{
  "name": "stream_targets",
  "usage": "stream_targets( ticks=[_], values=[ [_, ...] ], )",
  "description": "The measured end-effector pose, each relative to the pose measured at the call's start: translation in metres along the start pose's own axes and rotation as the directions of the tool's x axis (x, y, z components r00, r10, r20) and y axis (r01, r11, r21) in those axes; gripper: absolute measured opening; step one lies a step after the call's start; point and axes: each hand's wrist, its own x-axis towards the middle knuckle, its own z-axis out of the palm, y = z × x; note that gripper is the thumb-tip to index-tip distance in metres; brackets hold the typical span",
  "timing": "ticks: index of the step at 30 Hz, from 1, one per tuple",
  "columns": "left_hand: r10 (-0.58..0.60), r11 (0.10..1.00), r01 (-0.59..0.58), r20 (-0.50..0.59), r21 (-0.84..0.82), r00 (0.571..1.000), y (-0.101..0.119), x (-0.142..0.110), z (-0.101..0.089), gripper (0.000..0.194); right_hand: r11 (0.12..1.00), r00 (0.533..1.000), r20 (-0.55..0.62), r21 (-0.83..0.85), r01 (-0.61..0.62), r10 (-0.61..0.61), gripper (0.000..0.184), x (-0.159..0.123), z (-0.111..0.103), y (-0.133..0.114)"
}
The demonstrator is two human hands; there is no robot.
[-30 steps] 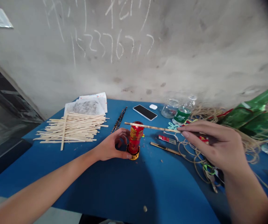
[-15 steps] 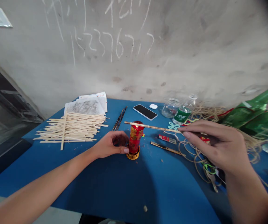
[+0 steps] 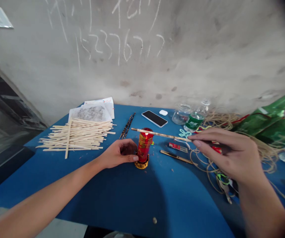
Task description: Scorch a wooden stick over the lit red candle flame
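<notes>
A red candle cup with gold markings and a gold base stands upright on the blue table. My left hand is at its left side, thumb and fingers curved round it and touching low down; the fingertips are partly hidden. In a pinch, my right hand holds a thin wooden stick with dark scorched spots. The stick lies level, its far end reaching just past the cup's bright top. Whether it touches the rim I cannot tell. Two dark-patterned sticks lie behind the cup.
Pale wooden sticks are heaped at left, by papers. A phone, white case, glass jar and labelled bottle stand behind. At right are a lighter, a pen-like tool, cords and green bottles.
My right hand and the stick have shifted very slightly to the left. The left hand keeps its place at the cup.
</notes>
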Motion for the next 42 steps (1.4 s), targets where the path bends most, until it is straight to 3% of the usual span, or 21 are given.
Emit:
stream_targets(
  ticks=[42],
  values=[
    [-0.035,0.999,0.035,0.011,0.021,0.999,0.006,0.000,0.006,0.052,1.000,1.000,-0.019,0.025,-0.002,0.003,0.018,0.003,0.010,-0.012]
  ],
)
